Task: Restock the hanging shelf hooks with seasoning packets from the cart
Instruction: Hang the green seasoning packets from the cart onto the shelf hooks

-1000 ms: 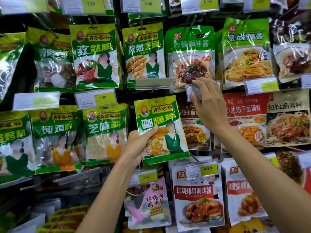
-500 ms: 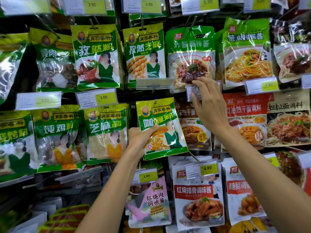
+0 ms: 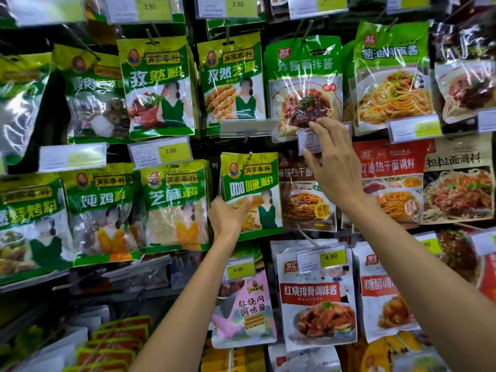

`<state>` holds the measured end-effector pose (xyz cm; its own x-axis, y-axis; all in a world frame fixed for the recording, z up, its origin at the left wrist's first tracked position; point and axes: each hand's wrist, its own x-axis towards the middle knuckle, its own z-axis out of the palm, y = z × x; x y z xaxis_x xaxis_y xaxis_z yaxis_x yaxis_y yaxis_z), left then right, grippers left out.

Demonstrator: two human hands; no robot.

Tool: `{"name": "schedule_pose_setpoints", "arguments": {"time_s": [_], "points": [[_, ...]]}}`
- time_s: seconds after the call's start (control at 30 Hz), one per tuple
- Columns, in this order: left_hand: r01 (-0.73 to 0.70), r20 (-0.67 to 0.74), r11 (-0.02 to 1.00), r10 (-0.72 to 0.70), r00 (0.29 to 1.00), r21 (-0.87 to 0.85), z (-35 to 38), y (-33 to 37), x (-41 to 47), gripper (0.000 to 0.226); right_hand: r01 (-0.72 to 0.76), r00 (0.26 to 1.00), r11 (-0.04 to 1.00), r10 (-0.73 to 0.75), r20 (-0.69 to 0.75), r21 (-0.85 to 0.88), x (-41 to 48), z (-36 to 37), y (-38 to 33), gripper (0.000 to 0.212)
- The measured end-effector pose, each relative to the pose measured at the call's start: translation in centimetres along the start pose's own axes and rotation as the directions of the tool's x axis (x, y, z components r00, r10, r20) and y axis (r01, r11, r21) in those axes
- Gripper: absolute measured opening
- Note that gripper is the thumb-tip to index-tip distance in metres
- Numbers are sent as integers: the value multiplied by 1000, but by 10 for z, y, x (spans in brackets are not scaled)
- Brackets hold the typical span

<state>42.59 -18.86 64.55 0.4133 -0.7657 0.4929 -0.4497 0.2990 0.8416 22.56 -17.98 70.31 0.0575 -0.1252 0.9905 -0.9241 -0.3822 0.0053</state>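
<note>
My left hand (image 3: pixel 228 218) grips the lower left part of a green and yellow curry powder packet (image 3: pixel 253 189), thumb across its front. The packet hangs at the middle of the shelf wall with its top hole at a hook (image 3: pixel 250 156), almost upright. My right hand (image 3: pixel 334 165) is raised to the right of it, fingers pinching a small white price tag (image 3: pixel 308 142) that is lifted up in front of a noodle sauce packet (image 3: pixel 303 84).
Rows of hanging seasoning packets fill the wall: green ones (image 3: pixel 158 87) to the left, red and white sauce pouches (image 3: pixel 318 294) to the right and below. Yellow price tags (image 3: pixel 171 151) stick out on hook ends. Stacked packets (image 3: pixel 118 342) lie at lower left.
The curry packet has gone up and back toward the hook and straightened from a tilt. My right hand stays on the price tag, holding it raised.
</note>
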Motion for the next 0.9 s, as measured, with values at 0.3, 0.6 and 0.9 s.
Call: {"name": "schedule_pose_setpoints", "arguments": {"time_s": [0.3, 0.6, 0.9], "points": [[-436, -100, 852, 480, 872, 289, -10, -10, -69, 50, -54, 998, 995, 55, -8, 89, -54, -40, -6, 34], [-580, 344, 807, 578, 740, -110, 76, -34, -225, 20, -544, 803, 837, 498, 329, 62, -268, -155, 34, 24], [-392, 838, 894, 376, 396, -216, 201, -102, -408, 20, -894, 271, 335, 933, 236, -298, -466, -284, 62, 24]]}}
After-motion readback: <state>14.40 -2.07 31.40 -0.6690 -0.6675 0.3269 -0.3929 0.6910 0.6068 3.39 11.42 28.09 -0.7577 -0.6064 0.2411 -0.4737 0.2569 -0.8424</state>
